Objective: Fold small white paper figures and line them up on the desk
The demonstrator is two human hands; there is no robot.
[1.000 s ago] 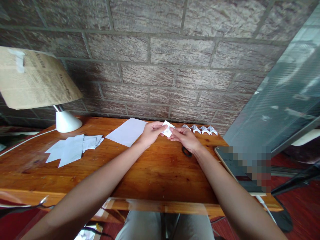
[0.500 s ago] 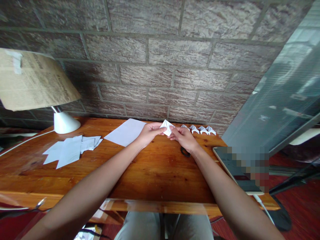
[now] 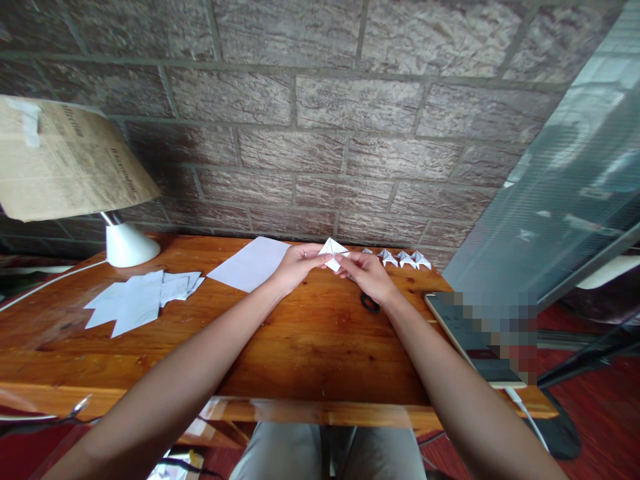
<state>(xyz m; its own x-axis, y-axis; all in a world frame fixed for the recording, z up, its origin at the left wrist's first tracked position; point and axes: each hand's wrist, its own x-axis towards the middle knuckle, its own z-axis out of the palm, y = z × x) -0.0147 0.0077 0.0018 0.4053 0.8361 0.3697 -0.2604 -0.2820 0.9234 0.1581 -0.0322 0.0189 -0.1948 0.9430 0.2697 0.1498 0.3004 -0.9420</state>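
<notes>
Between my two hands, above the far side of the wooden table, is a small white folded paper (image 3: 332, 249) with a pointed top and a crease down its middle. My left hand (image 3: 300, 263) grips its left side, thumb on the front face. From the right, my right hand (image 3: 367, 272) pinches it, thumb on the lower front. Beyond my right hand stands a row of several folded paper pieces (image 3: 406, 259), one partly covered by that hand. A black ring-shaped object (image 3: 371, 304) lies just below my right wrist, partly hidden by it.
A white sheet (image 3: 253, 263) lies left of my hands on the table (image 3: 320, 353). Farther left are several cut paper pieces (image 3: 137, 300) and a lamp (image 3: 131, 245). A tablet (image 3: 465, 333) with a cable rests at the right edge. A brick wall (image 3: 320, 147) rises behind.
The fingers have shifted slightly on the folded paper, with my right thumb a little farther left and its front flaps looking flatter. Everything else stays in place.
</notes>
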